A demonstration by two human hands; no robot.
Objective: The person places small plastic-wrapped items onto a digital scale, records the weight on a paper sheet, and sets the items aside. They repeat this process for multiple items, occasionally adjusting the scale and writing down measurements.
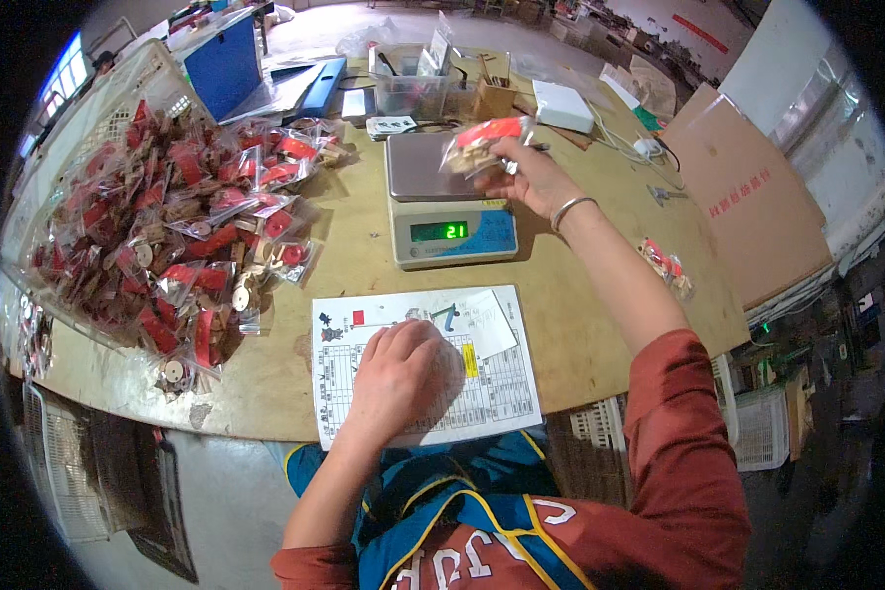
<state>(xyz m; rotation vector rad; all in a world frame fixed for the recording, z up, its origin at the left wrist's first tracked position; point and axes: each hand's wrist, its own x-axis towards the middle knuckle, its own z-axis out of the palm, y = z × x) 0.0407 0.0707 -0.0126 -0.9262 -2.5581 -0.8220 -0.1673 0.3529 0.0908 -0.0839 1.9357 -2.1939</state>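
Observation:
My right hand is closed on a clear plastic bag of parts, with red and pale wooden pieces inside. It holds the bag over the right side of the steel pan of a digital scale, whose green display is lit. Whether the bag touches the pan I cannot tell. My left hand rests flat, palm down, on a printed sheet with a table and small pictures. A smaller white slip lies on the sheet's upper right.
A large heap of similar bags spills from a tipped basket at the left. One bag lies alone on the right. Behind the scale stand a clear plastic bin, a wooden pen holder and a white box with cables.

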